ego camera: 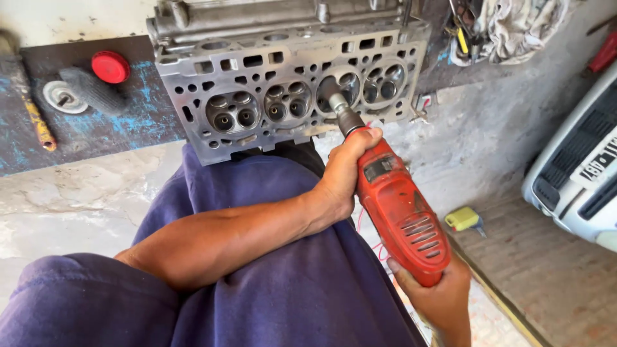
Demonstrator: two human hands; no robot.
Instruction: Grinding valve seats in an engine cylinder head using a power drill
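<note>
A grey metal cylinder head [257,71] stands on its side against my purple-trousered knees, with its combustion chambers and valves facing me. A red electric drill [402,212] points up into the third chamber from the left. Its dark round attachment [337,103] sits against the valves there. My left hand [344,170] reaches across my lap and grips the drill's front, just behind the chuck. Lower right, my right hand [437,295] is wrapped around the rear handle from below, mostly hidden by the drill body.
On the dark, blue-stained bench behind lie a red round cap [110,67], a wire wheel [90,90] and a yellow-handled tool [38,122]. Rags [514,26] hang top right. A small yellow object [464,219] lies on the floor beside a white vehicle front [578,173].
</note>
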